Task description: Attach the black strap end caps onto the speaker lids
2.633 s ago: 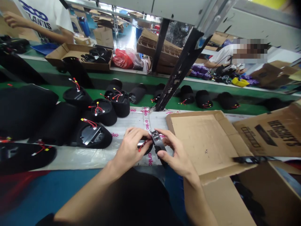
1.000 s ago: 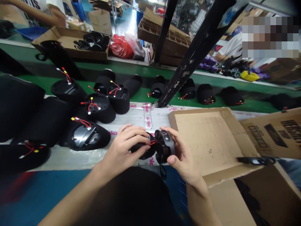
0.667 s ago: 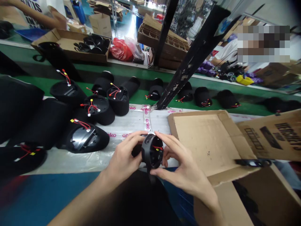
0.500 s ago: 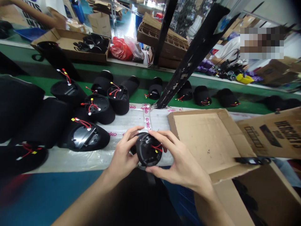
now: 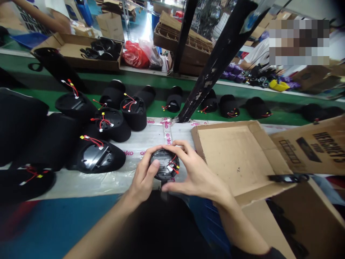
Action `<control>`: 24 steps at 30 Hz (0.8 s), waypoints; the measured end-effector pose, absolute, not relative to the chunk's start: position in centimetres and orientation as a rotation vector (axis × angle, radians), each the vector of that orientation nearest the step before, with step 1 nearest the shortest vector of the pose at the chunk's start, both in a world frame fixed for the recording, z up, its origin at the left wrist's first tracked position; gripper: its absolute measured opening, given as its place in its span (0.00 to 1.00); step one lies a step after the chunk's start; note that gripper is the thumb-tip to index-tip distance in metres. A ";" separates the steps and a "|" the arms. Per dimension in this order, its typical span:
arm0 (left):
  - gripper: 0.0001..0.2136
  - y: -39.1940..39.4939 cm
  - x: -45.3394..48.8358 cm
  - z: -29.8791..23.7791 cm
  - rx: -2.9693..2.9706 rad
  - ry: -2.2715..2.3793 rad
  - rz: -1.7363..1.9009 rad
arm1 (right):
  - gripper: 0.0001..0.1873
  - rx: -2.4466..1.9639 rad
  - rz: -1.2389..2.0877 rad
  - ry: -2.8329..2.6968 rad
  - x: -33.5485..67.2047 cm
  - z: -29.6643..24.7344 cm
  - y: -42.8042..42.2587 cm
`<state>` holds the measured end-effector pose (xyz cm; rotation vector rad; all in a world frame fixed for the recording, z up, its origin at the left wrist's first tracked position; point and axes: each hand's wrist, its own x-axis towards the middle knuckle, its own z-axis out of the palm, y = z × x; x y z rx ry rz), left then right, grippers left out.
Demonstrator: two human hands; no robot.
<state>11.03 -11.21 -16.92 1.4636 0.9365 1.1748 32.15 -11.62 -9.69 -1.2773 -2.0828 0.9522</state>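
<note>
Well beyond and left of the left hand, a co-worker's arm reaches above a carton of black parts. Nearer the hand, black padded units lie on the tabletop, in a loose cluster. Most show red wires with yellow tips, and the closest unit has a shiny plate on its face.

The left hand curls around a round black cap, its thumb pressed on the cap's face. The right hand comes in from the other side, fingers spread over the top, so the 2 hands hold the cap between them just above the tabletop. Short red wires sit on the cap's face.

Beyond the right hand, more wired units stand in a row on a green belt. Right of that hand lies a cardboard flap, with a printed flap past it.

As far as shows, many units have wires out, and the cap is in hand, not yet set down.
</note>
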 end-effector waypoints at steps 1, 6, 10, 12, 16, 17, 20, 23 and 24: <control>0.20 -11.2 11.1 -16.9 1.472 0.946 1.179 | 0.50 -1.203 1.083 -1.979 32.6 -10.4 -11.7; 0.22 -11.6 11.6 -17.6 1.444 0.926 1.246 | 0.27 -1.083 1.334 -1.246 32.5 -15.2 -12.5; 0.24 -11.5 12.0 -18.0 1.345 0.913 1.298 | 0.22 -1.135 1.258 -1.097 30.2 -16.6 -12.7; 0.22 -11.3 12.2 -17.8 1.304 0.935 1.286 | 0.18 -1.151 1.196 -1.049 29.4 -16.6 -12.7; 0.17 -11.9 12.1 -17.3 1.257 1.006 1.342 | 0.13 -1.201 1.091 -1.000 28.9 -16.2 -13.1; 0.17 -12.3 12.1 -17.2 1.264 1.040 1.361 | 0.12 -1.212 1.063 -1.007 28.8 -16.1 -13.3; 0.20 -13.9 12.2 -17.1 1.312 1.143 1.338 | 0.11 -1.245 0.928 -1.061 28.4 -16.0 -14.1; 0.21 -14.4 13.0 -17.2 1.318 1.159 1.417 | 0.15 -1.289 0.766 -1.156 27.8 -15.7 -15.0; 0.21 -14.2 13.3 -17.2 1.317 1.149 1.470 | 0.16 -1.300 0.737 -1.184 27.6 -15.6 -15.3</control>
